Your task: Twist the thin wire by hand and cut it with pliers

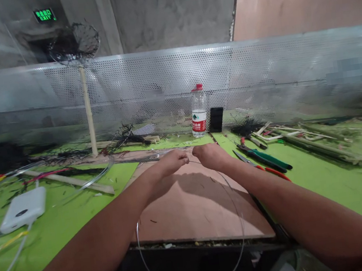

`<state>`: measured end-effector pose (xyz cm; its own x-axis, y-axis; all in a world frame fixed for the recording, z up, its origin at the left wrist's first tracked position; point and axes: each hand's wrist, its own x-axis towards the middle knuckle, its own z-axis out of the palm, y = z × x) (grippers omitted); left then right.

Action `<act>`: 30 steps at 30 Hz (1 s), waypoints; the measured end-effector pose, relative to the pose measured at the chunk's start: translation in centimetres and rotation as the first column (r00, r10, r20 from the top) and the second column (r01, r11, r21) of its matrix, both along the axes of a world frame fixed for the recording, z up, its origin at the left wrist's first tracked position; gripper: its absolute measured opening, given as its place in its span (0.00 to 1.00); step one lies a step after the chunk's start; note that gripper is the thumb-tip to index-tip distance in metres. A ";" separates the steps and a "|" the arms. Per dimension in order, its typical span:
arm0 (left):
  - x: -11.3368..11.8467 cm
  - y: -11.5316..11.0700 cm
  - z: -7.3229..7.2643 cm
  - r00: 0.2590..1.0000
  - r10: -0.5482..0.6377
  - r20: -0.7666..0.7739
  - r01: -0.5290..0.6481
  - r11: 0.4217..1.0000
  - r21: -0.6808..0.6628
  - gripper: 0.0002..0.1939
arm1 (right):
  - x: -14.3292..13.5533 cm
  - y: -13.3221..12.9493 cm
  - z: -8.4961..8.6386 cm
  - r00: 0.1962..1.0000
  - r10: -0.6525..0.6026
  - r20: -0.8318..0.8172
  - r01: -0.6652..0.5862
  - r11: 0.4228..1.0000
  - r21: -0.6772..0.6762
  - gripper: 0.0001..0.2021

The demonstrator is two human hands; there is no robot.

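Above the far part of a pinkish wooden board (179, 220), my left hand (172, 161) and my right hand (211, 155) face each other, a small gap apart. Both are closed, fingertips pinched. A thin, clear-looking wire (139, 247) runs between them and bows down in a wide loop towards me, past the board's near edge. Its left part passes behind my left forearm. Right of my right hand lie green-handled pliers (264, 158) and red-handled scissors (274, 173).
A water bottle (198, 117) and a black phone (216, 119) stand at the back, before a perforated metal screen (159, 71). On the left are a white power bank (24, 208) with a cable, a wooden stick (73, 181) and an upright post (88, 112). Stalks (329, 147) lie right.
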<state>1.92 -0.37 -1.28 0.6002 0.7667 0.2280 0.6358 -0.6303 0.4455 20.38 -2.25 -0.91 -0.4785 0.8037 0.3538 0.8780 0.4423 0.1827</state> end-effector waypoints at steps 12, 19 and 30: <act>0.4 0.2 -0.6 0.964 0.234 0.125 -0.253 0.952 0.173 0.11 | -2.3 -3.1 -0.6 0.994 0.062 -0.089 -0.068 0.996 -0.063 0.12; -0.9 0.8 0.4 0.940 0.232 0.249 -0.278 0.946 0.167 0.12 | -1.9 -4.2 1.2 0.917 0.194 -0.349 -0.214 0.977 -0.019 0.16; -1.1 -0.3 1.6 0.871 -0.001 0.491 0.000 1.000 0.003 0.16 | 4.7 1.1 1.5 0.039 -0.386 -0.922 -0.426 0.828 -0.365 0.09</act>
<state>0.83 -0.63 0.29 0.4111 0.7653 0.4954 0.3351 -0.6322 0.6986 25.06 -1.15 0.56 -0.0408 0.9941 0.1009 0.0108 0.1014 -0.9948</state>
